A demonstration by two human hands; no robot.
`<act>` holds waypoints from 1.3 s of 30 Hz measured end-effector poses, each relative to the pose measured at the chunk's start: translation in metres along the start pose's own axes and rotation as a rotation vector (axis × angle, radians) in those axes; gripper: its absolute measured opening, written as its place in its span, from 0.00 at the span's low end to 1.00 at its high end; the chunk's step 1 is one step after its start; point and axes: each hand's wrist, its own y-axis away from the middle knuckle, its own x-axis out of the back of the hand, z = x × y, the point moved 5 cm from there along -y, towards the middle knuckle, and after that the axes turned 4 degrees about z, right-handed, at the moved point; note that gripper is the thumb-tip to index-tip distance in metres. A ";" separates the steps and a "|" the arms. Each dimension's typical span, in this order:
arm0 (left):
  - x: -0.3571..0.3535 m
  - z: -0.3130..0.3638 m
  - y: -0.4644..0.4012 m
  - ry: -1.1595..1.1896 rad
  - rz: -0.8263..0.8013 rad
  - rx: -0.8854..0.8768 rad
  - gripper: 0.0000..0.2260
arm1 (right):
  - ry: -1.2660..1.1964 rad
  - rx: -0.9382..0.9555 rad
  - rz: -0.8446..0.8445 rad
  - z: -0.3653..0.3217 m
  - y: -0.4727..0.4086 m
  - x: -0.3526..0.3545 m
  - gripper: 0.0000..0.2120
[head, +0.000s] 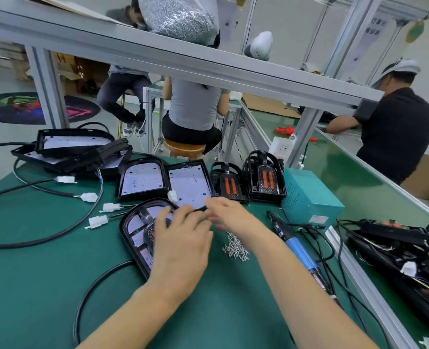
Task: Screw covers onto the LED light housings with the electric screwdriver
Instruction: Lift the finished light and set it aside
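Green-matted bench [32,285], contents listed from the near LED housing [139,233], which lies flat at the bench centre with a black openwork cover [143,217] laid over its white LED board. Left hand [180,245]: resting palm-down on the right part of that housing, fingers spread and released, grasping nothing visible. Right hand [229,214]: just right of the housing's far corner, fingers loosely curled toward the left hand; blurred, so whether they pinch anything cannot be told. Loose screw pile [236,248]: on the mat right of the housing, below the right wrist. Electric screwdriver [296,245], black tip and blue grip: lying on the mat further right, untouched, cord trailing. Teal power box [309,195]: beyond the screwdriver. Two open housings [143,178] showing bare LED boards: directly behind the near housing. Two stacks of black covers with orange strips [263,180]: behind and right. Further housings stacked [75,147]: far left. White cable connectors [97,220]: left of the near housing.
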 end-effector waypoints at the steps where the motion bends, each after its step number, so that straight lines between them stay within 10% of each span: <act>1: 0.007 -0.012 0.005 0.033 0.044 0.053 0.14 | -0.012 -0.017 -0.047 0.004 0.000 -0.011 0.10; 5: 0.023 -0.067 0.027 0.121 0.104 0.324 0.20 | 0.001 -0.109 -0.162 0.022 0.005 -0.043 0.22; 11: 0.023 -0.114 0.064 0.144 0.034 0.559 0.17 | -0.101 -0.138 -0.114 0.036 0.002 -0.055 0.07; 21: 0.010 -0.101 0.118 0.063 -0.538 0.557 0.64 | -0.082 -0.140 -0.062 0.045 0.003 -0.054 0.20; 27: 0.012 -0.092 0.120 -0.050 -0.635 0.458 0.62 | -0.085 -0.151 -0.059 0.050 0.002 -0.054 0.36; 39: 0.020 -0.096 0.100 -0.032 -0.503 0.308 0.36 | -0.116 -0.127 -0.053 0.054 0.001 -0.054 0.30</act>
